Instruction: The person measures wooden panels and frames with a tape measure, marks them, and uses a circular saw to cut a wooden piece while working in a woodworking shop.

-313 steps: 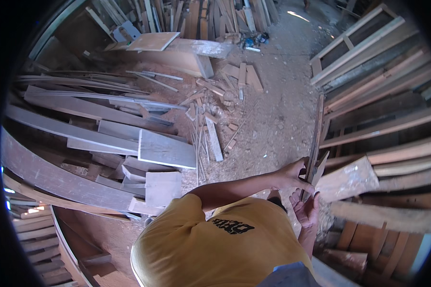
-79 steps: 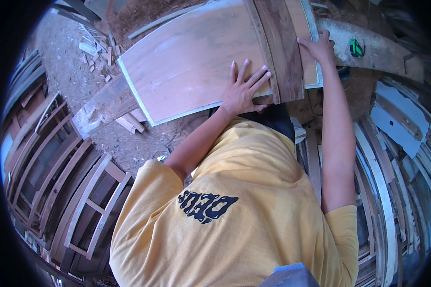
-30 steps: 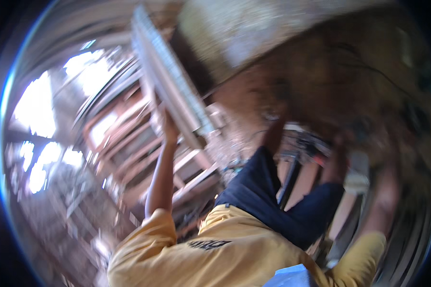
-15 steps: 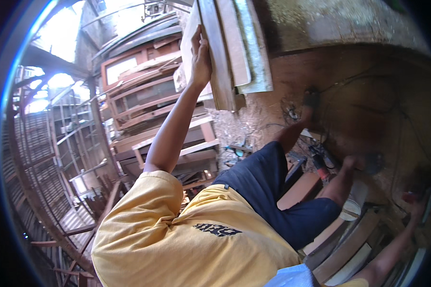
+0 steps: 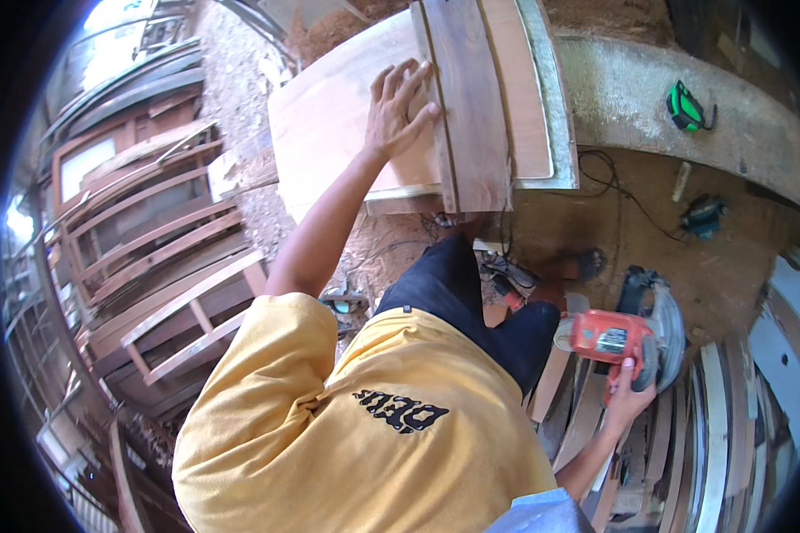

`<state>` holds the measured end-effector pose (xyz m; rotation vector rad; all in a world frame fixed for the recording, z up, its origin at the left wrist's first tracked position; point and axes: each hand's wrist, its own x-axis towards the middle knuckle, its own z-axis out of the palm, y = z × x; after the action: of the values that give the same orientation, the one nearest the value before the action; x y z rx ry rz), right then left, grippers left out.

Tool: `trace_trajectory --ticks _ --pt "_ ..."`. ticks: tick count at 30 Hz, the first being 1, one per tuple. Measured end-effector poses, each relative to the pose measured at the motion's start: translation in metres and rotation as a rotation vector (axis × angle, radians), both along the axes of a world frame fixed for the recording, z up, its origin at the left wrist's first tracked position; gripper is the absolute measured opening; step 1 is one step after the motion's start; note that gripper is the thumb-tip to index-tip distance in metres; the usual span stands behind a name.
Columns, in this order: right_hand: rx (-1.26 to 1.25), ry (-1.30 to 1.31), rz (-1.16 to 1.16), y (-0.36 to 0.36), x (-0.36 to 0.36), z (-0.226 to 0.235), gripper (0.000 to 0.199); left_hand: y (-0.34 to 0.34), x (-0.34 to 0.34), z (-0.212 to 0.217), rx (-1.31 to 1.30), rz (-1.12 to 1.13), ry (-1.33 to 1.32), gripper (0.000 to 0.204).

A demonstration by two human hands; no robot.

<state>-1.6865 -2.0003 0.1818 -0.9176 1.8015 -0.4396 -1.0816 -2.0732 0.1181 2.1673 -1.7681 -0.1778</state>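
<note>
My left hand lies with its fingers spread on a pale wooden panel. Its fingertips and thumb touch the near edge of a brown plank, which lies across the panel. Off to the right, my right hand is wrapped around the rear handle of a red circular saw. The saw hangs beside my leg, apart from the panel and plank. Its round guard faces right; the blade's edge cannot be made out.
A green tape measure rests on a wide, whitish-worn board. A dark cable and a teal power tool lie on the ground. Long boards stand stacked at lower right. Wooden frames pile up at left.
The view has swung, bringing the panel and ground at right into sight. My right hand, blurred low at the far right before, now holds the saw closer in. My left fingers have spread wider.
</note>
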Motion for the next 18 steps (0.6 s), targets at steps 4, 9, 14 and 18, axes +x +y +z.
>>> trace_trajectory --ticks 4,9,14,18 --pt "-0.078 -0.007 -0.092 0.039 0.104 0.086 0.03 -0.001 0.028 0.003 0.08 -0.127 -0.084 0.083" --pt "-0.197 0.202 0.055 0.064 0.195 0.116 0.02 0.003 0.03 -0.004 0.094 -0.115 -0.131 0.085" --pt "-0.384 0.33 0.277 0.055 0.269 0.112 0.021 -0.002 0.032 -0.007 0.033 -0.118 -0.124 0.087" --pt "-0.487 0.278 0.339 0.055 0.292 0.102 0.021 -0.001 0.036 -0.002 0.026 -0.153 -0.144 0.098"
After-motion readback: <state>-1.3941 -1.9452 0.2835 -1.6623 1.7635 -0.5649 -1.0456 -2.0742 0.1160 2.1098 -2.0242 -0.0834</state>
